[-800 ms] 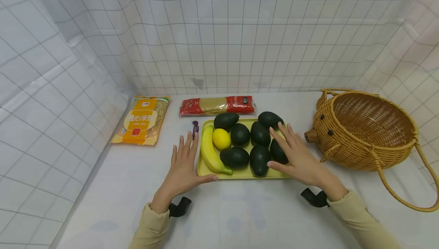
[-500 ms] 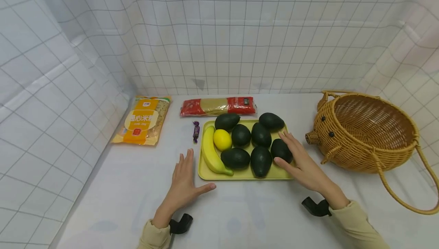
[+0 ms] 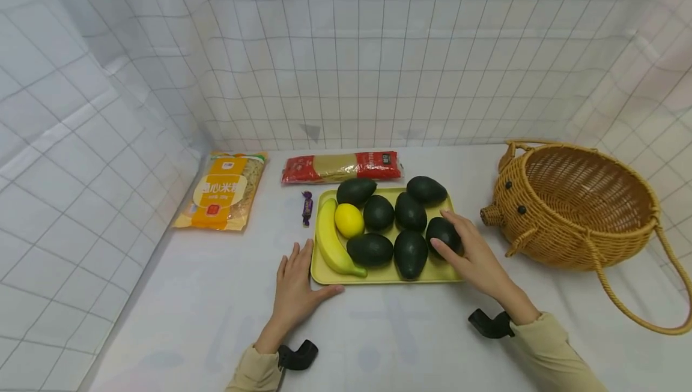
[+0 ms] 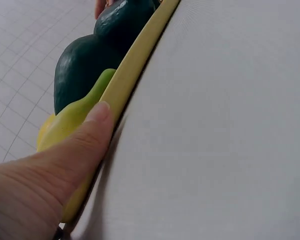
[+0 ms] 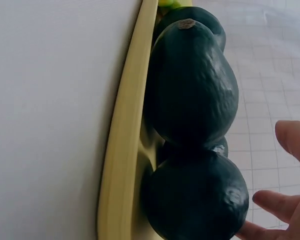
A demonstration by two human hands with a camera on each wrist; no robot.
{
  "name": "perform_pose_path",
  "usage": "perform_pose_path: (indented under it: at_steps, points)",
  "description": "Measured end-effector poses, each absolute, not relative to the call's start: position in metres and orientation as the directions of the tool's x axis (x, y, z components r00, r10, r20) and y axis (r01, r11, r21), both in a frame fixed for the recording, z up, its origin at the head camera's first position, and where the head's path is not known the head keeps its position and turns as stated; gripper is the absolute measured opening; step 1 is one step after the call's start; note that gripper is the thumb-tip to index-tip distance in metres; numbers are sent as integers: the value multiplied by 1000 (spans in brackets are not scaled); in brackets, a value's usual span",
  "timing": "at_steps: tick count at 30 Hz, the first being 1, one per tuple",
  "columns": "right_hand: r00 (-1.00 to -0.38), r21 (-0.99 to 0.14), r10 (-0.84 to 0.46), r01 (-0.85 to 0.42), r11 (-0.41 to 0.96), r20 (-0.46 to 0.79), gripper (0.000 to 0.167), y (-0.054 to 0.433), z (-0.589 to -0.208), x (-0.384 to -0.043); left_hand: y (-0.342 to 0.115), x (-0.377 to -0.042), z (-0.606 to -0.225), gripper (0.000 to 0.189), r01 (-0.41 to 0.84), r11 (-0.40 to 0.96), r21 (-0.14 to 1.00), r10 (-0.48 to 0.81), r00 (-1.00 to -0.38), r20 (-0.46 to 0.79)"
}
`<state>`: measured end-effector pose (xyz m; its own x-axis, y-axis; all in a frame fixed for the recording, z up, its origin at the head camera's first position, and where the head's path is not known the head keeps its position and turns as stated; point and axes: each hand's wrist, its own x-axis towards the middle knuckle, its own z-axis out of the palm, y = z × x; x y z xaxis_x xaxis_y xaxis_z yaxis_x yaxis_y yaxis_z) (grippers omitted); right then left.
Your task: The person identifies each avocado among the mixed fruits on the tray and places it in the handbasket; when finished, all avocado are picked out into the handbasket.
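Observation:
A yellow tray (image 3: pixel 378 279) carries a banana (image 3: pixel 331 242), a lemon (image 3: pixel 349 220) and several dark green avocados (image 3: pixel 411 254). My left hand (image 3: pixel 296 290) lies at the tray's front left corner, fingers fairly straight and thumb along the front rim; the left wrist view shows that thumb (image 4: pixel 85 145) against the rim beside the banana. Over the rightmost avocado (image 3: pixel 443 235) is my right hand (image 3: pixel 478 263), thumb and fingers spread about it. In the right wrist view its fingers (image 5: pixel 280 204) are beside this avocado (image 5: pixel 195 195), and a firm hold is not visible.
A wicker pig-shaped basket (image 3: pixel 567 212) stands right of the tray, its handle loop reaching forward. Behind the tray lies a red-and-gold packet (image 3: pixel 342 167). A purple-wrapped candy (image 3: pixel 307 208) and an orange food bag (image 3: pixel 223 191) lie to the left. Gridded white curtains surround the table.
My left hand has drawn back toward me, then come to the tray's front left corner. The right hand has moved slightly right and closer round the rightmost avocado. The objects stay put.

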<state>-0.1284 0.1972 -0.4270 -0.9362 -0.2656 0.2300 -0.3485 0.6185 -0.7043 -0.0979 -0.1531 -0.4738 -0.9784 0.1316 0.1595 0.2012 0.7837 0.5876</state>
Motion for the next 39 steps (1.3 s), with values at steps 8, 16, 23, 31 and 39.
perform_pose_path:
  at_steps: [8,16,23,31,39]
  points:
    - [-955,-685,-201,-296,666,217,64,193,-433,-134,-151,-99,-479,113,219,836,503,150,-973,175]
    - [-979,-667,-143,-202,717,143,67,191,-435,-138,-151,-98,-479,113,234,860,453,184,-971,153]
    - [-993,-667,-113,-98,738,20,81,191,-432,-142,-152,-97,-478,110,236,860,452,180,-970,164]
    - [-994,-676,-104,-68,734,-14,82,196,-429,-141,-151,-97,-479,110,253,858,448,181,-964,197]
    - [-992,-730,-127,-102,676,21,72,198,-428,-133,-151,-97,-477,111,247,859,448,182,-966,185]
